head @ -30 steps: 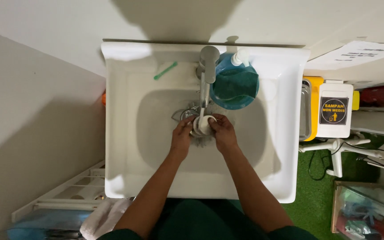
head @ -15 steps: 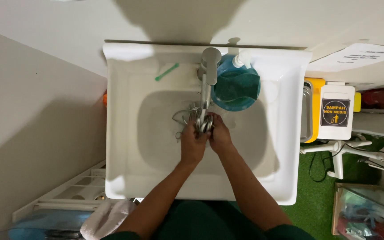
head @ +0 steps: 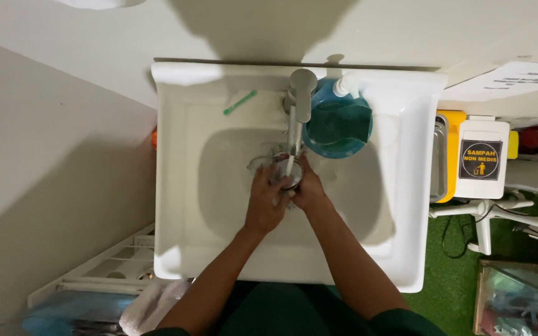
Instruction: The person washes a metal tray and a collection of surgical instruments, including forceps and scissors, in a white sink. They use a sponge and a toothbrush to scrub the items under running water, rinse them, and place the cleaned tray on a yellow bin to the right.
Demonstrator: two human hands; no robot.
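Clear glass cup (head: 286, 172), small and round, gripped between both hands under the tap, mid-basin, mouth facing up toward the camera. Left hand (head: 265, 200) wrapped over the cup's left and lower side, fingers curled closed against it. Right hand (head: 308, 186) cupped on the right side, also grasping the glass; fingertips partly hidden, so exact contact points unclear. Thin stream of water (head: 290, 163) falling from the spout onto the cup rim. Grey metal lever faucet (head: 299, 99) directly above, spout pointing down toward the hands. White rectangular ceramic sink (head: 182, 186) holding all of it, wet patches around the drain area behind the cup. Large blue translucent soap bottle with white pump (head: 337, 121) standing on the sink deck just right of the faucet, touching or nearly touching it. Small green plastic stick-shaped item (head: 240, 102) lying on the deck left of the faucet, well apart from the hands. Yellow and white bin with a dark label (head: 477, 158) just beside the sink's right edge. Green turf-like floor (head: 456, 274) below it. White wire rack (head: 94, 277) at lower left.
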